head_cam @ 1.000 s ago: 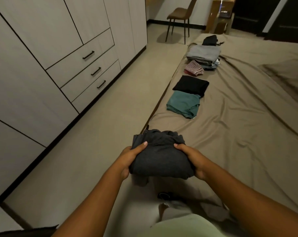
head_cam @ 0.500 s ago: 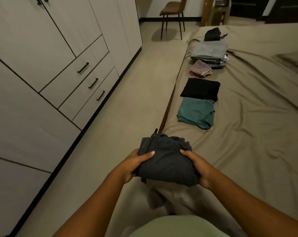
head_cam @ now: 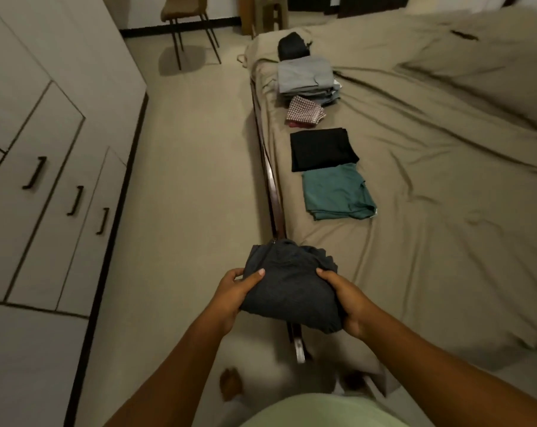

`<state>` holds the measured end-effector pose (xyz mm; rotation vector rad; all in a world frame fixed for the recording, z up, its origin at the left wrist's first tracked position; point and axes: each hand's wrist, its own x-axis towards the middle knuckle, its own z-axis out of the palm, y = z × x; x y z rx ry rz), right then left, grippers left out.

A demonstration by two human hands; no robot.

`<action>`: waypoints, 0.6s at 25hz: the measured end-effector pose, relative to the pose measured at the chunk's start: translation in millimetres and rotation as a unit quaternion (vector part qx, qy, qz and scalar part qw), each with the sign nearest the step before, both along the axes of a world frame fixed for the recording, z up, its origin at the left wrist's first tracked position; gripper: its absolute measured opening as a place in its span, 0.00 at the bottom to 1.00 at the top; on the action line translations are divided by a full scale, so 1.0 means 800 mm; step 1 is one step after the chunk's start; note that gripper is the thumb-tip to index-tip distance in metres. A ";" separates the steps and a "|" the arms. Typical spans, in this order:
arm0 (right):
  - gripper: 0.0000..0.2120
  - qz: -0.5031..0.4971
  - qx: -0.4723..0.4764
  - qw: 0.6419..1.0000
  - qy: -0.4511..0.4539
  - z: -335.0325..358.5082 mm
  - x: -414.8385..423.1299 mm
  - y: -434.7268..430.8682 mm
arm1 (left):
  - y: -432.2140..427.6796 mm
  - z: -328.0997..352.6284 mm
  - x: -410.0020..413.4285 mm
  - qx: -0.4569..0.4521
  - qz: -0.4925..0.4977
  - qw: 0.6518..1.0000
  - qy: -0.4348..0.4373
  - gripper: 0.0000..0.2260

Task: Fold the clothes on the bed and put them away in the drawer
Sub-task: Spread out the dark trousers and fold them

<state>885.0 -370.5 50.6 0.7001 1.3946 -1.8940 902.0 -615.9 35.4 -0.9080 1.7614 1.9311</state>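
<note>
Dark grey knit fabric, a folded bundle (head_cam: 291, 286), is held in the air over the near edge of the tan-sheeted bed (head_cam: 445, 211); the left hand (head_cam: 234, 292) and right hand (head_cam: 342, 298) grip its two sides, fingers curled underneath and thumbs on top. Farther along the bed lie a folded teal garment (head_cam: 338, 192), a folded black garment (head_cam: 322, 149) (touching it) and a grey stack (head_cam: 307, 78). The white drawers (head_cam: 45, 192) at left are closed.

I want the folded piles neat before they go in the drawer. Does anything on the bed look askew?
Mostly tidy. The checkered cloth lies turned at an angle beside the grey stack, and the teal garment has a loose corner sticking out.
</note>
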 end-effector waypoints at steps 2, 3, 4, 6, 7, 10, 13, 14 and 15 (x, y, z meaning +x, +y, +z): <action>0.18 -0.051 -0.001 0.999 -0.011 0.009 0.014 -0.046 | -0.050 0.004 -0.013 0.028 -0.029 0.999 -0.007 0.29; 0.17 -0.069 -0.005 0.998 -0.011 0.017 0.017 -0.065 | -0.069 0.006 -0.022 0.043 -0.044 0.998 -0.005 0.28; 0.17 -0.089 -0.007 0.996 -0.011 0.024 0.017 -0.080 | -0.083 0.009 -0.035 0.052 -0.064 0.997 -0.002 0.29; 0.16 -0.133 -0.005 0.991 -0.014 0.031 0.013 -0.097 | -0.094 0.012 -0.064 0.061 -0.118 0.991 0.001 0.29; 0.16 -0.155 -0.002 0.988 -0.015 0.036 0.011 -0.100 | -0.091 0.013 -0.079 0.067 -0.145 0.987 0.002 0.28; 0.15 -0.235 0.017 0.972 -0.028 0.034 0.007 -0.085 | -0.055 0.017 -0.123 0.055 -0.246 0.968 -0.010 0.24; 0.14 -0.308 0.053 0.949 -0.041 0.022 0.001 -0.063 | -0.003 0.004 -0.168 0.027 -0.335 0.942 -0.015 0.24; 0.14 -0.338 0.061 0.938 -0.046 0.014 -0.003 -0.055 | 0.015 -0.002 -0.185 0.017 -0.358 0.934 -0.008 0.23; 0.15 -0.360 0.068 0.929 -0.055 0.009 -0.007 -0.049 | 0.029 -0.005 -0.200 0.005 -0.376 0.927 0.000 0.22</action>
